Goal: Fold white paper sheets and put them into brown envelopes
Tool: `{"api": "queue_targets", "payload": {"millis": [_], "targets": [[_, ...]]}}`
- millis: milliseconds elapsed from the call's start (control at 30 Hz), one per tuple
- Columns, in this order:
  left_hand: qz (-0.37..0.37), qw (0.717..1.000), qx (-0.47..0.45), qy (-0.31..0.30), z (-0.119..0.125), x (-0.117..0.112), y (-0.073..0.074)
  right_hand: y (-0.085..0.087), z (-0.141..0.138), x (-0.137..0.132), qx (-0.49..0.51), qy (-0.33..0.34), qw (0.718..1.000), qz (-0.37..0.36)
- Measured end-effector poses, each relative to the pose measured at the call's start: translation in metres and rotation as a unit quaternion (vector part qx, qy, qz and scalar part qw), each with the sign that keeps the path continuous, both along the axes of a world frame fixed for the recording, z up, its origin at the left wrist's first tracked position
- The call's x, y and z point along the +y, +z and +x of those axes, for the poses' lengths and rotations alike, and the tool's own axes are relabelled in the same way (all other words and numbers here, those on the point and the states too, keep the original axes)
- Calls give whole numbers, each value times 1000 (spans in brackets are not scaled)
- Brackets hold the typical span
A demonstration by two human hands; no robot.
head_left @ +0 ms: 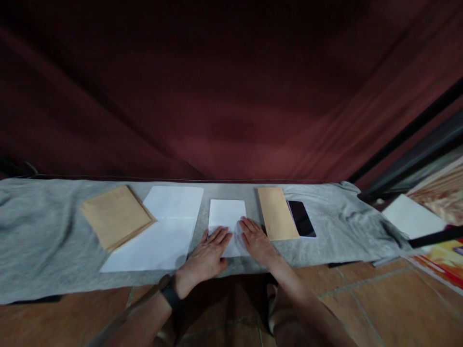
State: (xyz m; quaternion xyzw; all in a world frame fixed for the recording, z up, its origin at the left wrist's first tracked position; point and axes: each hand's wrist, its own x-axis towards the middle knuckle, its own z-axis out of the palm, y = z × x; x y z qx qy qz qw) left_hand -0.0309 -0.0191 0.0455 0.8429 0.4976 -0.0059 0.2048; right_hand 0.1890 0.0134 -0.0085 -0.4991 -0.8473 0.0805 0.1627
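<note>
A small white sheet of paper (227, 212), which looks folded, lies on the grey cloth in front of me. My left hand (210, 250) lies flat across its lower left part, fingers stretched out. On its right edge rests my right hand (256, 241), also flat with the fingers extended. Larger white sheets (159, 246) with a crease across them lie to the left. A pile of brown envelopes (117, 214) partly covers those sheets. Just right of my right hand is a single brown envelope (278, 212).
A phone (302, 219) with a dark screen lies beside the single envelope. The grey cloth (343, 221) covers a long narrow surface. Behind it hangs a dark red curtain (231, 120). Dark bars and a white card (414, 217) are at the right; tiled floor (379, 294) shows below.
</note>
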Motion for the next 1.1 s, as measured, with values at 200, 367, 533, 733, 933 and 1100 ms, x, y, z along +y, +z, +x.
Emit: {"api": "queue_targets", "payload": {"millis": [200, 367, 533, 733, 933, 1100], "targets": [[19, 1000, -15, 1, -6, 2, -4, 2, 15, 7, 19, 47, 998, -32], [49, 996, -69, 14, -17, 8, -3, 5, 23, 9, 50, 74, 992, -92], [62, 986, -149, 50, -27, 11, -2, 14, 28, 3, 70, 88, 978, -176], [4, 952, -291, 95, -29, 15, 4, 22, 34, -1, 94, 100, 964, -230], [-119, 893, -402, 161, -33, 19, 20, 28, 34, 2, 125, 106, 963, -213], [-204, 868, -426, 150, -44, 22, 24, 31, 29, 2, 137, 96, 972, -168]]}}
